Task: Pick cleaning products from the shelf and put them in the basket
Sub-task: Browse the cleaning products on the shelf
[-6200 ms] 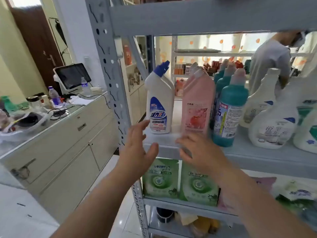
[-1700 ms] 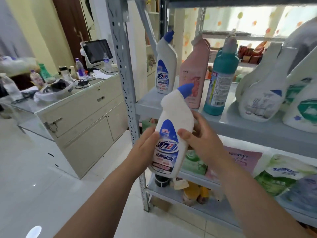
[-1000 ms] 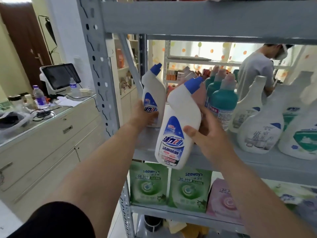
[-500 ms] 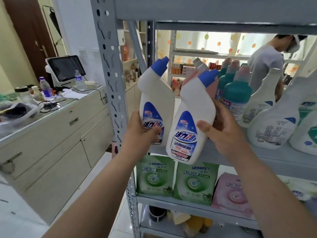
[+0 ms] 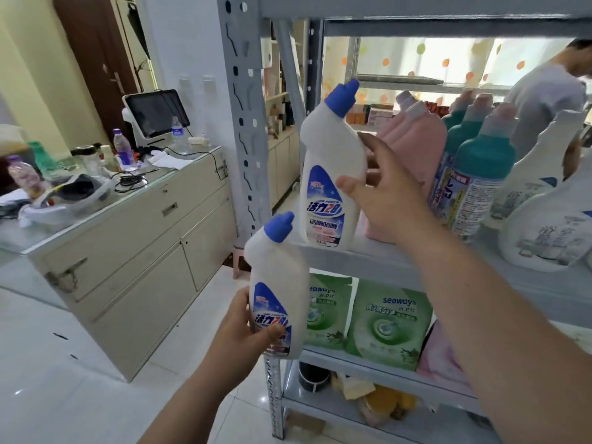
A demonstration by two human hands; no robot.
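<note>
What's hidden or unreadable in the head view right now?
Head view:
No basket in frame.
Fingers of the right hand: mostly behind the upper toilet cleaner bottle.
Label of the lower toilet cleaner bottle: partly under the left hand.
Right edge cuts the blurred spray bottles.

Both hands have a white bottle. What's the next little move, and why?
Probably draw the upper bottle clear of the shelf: the right hand grips it with its base at the shelf edge, while the left hand holds the lower bottle off it. No basket shows.
</note>
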